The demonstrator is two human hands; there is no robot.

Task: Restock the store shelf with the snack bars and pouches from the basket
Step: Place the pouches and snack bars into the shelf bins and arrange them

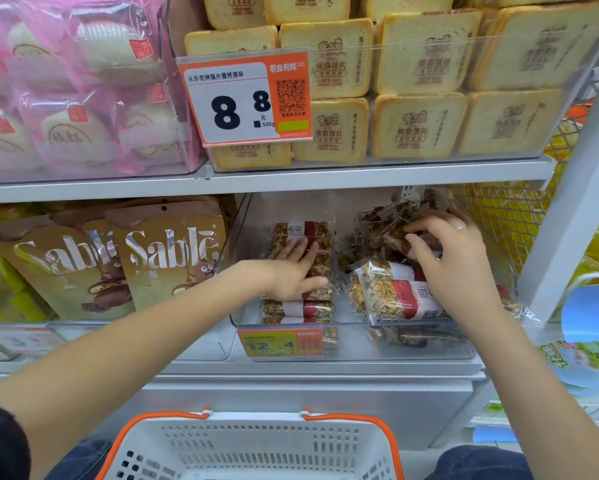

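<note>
In the middle of the frame both your hands are inside the clear bin [353, 323] on the lower shelf. Your left hand [293, 268] lies flat with straight, slightly spread fingers on the neat stack of snack bars [303, 233] at the left side of the bin; it presses on them and does not pinch anything. Your right hand [454, 258] is to the right of centre, with curled fingers that grip a dark snack bar [391, 233] on top of the loose pile of bars [391, 296] at the right side of the bin. A ring [461, 227] is on one finger of this hand. An orange price tag [280, 342] sits on the front wall of the bin. To the left of the bin stand the brown Sable pouches [166, 251]. On the upper shelf you see toast-shaped packs [419, 53] behind a big price label [244, 98], and pink bags [73, 84] in the upper left. At the bottom centre is the white basket [253, 445] with orange handles; what it holds I cannot tell.
</note>
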